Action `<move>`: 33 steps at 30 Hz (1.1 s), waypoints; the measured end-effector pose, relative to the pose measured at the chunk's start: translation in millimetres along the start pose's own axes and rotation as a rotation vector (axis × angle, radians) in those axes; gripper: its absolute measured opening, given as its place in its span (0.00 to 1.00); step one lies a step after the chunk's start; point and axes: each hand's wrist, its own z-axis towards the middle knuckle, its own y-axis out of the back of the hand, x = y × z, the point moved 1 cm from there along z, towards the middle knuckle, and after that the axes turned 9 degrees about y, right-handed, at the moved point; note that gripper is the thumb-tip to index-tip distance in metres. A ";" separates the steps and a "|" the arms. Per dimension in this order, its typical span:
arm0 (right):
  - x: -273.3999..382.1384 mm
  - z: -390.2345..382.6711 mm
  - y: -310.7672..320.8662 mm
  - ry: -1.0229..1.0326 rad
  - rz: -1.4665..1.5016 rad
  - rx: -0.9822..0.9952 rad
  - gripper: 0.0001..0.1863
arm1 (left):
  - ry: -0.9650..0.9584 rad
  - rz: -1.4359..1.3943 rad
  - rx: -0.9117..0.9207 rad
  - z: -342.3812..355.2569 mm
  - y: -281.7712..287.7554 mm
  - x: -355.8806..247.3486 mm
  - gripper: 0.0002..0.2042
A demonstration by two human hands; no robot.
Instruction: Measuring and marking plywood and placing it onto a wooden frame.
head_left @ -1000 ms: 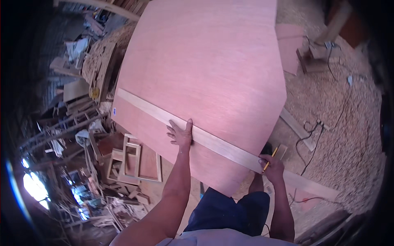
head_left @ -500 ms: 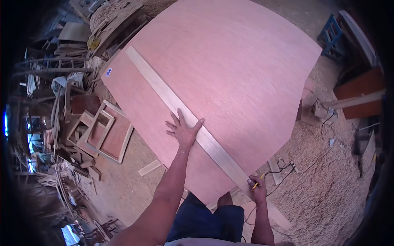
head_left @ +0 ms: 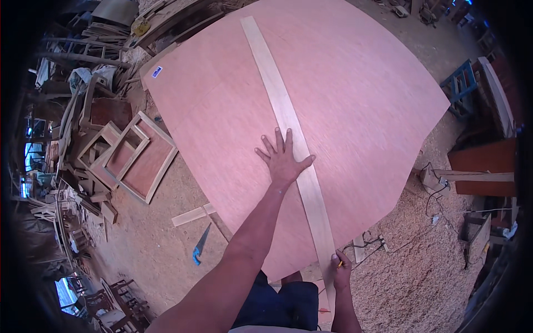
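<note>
A large pinkish plywood sheet [head_left: 366, 105] lies in front of me, with a long pale wooden strip [head_left: 270, 75] running across it from the far edge to past the near edge. My left hand [head_left: 284, 162] presses flat on the sheet with fingers spread, its thumb and a fingertip over the strip. At the strip's near end, my right hand [head_left: 343, 271] is closed around a yellow pencil [head_left: 340, 264], most of which the fingers hide. The thumb of that hand rests against the strip.
Wooden frames [head_left: 158, 186] lean on the floor at left, near a blue-handled saw [head_left: 201, 247] and a loose batten [head_left: 191, 215]. Wood shavings [head_left: 411, 277] cover the right floor, with dark cables [head_left: 383, 242] among them. A blue stool [head_left: 459, 86] stands far right.
The strip has swung clockwise, its far end moving right across the sheet. My left hand has shifted right with it. My right hand has come nearer, still holding the pencil.
</note>
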 end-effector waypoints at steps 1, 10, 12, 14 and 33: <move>1.8 0.0 -0.3 -0.003 -0.001 -0.001 0.21 | -0.012 -0.004 -0.020 0.1 0.2 0.6 0.63; 21.9 2.8 1.0 0.024 -0.054 -0.033 0.15 | 0.020 -0.123 -0.069 -7.5 -10.2 23.5 0.59; 28.2 3.8 0.7 -0.013 -0.064 -0.017 0.13 | 0.019 -0.071 -0.084 -7.1 -12.2 32.6 0.57; 32.8 3.1 0.3 -0.087 -0.054 -0.047 0.14 | 0.061 -0.054 -0.158 -4.7 -12.4 42.0 0.54; 29.6 -12.8 3.5 -0.085 -0.091 -0.156 0.10 | 0.163 0.102 -0.223 67.9 -21.1 61.3 0.50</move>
